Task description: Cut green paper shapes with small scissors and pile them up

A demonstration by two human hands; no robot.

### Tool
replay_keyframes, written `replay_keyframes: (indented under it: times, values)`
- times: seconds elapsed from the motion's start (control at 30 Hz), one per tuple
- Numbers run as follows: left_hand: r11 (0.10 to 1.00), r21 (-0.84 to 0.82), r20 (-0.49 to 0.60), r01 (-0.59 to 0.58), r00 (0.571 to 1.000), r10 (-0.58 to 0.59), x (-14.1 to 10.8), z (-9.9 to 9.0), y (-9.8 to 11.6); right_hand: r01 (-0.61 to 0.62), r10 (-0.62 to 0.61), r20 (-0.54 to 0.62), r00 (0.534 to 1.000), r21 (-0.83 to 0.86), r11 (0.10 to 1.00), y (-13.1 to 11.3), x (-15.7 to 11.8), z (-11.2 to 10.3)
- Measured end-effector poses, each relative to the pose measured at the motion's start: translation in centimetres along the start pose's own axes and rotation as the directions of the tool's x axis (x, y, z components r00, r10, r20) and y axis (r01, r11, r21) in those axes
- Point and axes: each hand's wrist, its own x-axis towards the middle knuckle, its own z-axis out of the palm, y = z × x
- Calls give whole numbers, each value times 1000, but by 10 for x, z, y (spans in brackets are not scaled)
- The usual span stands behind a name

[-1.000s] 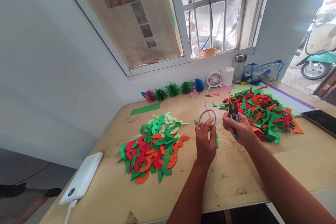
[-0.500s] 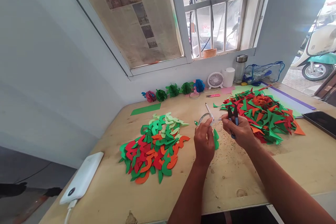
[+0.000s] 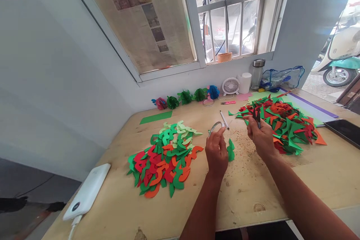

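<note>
My left hand [image 3: 216,150] is closed around a thin curved white strip or ring [image 3: 215,126], whose outline is partly hidden by the fingers. My right hand [image 3: 261,138] grips small dark snips [image 3: 256,115], blades pointing up, at the near left edge of the scrap pile. Just right of my left hand a green cut paper shape [image 3: 231,150] lies on the wooden table [image 3: 242,195]. A white pen [image 3: 224,119] rests beyond my left hand.
Curved paper cutouts [image 3: 168,157] are heaped at left, red, green and orange scraps [image 3: 289,123] at right. A phone [image 3: 344,131] lies far right, a white power bank [image 3: 87,191] at left. Paper flowers [image 3: 185,96], a small fan [image 3: 230,86] and a bottle [image 3: 257,74] stand along the wall.
My right hand has moved right, away from my left hand, with the snips turned and their blades closer together. My left hand has shifted slightly left and down.
</note>
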Motion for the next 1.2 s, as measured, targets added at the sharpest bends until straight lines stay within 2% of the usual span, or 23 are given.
replay_keyframes:
  times: [0.03, 0.1, 0.2, 0.27, 0.67, 1.2]
  values:
    - [1000, -6, -9, 2, 1000, -2, 0, 0, 0, -41, 41, 14, 999, 35, 999, 1, 2, -1]
    - [1000, -21, -10, 2, 1000, -3, 1, -1, 0, -118, 109, 133, 985, 58, 991, 0, 2, -1]
    - [1000, -24, -6, 7, 1000, -7, 1, -1, 0, -173, 157, 377, 913, 8, 985, -5, -1, 1]
    - [1000, -24, 0, 5, 1000, -5, 2, -2, 0, -176, 167, 453, 876, -24, 984, -7, -4, 2]
    - [998, -58, 38, -3, 999, 5, 3, -7, -2, -228, 199, 557, 807, -18, 974, -10, -7, 3]
    - [998, -64, 59, 13, 998, -10, 3, -7, -3, -142, 157, 556, 816, -71, 987, -7, -7, 2]
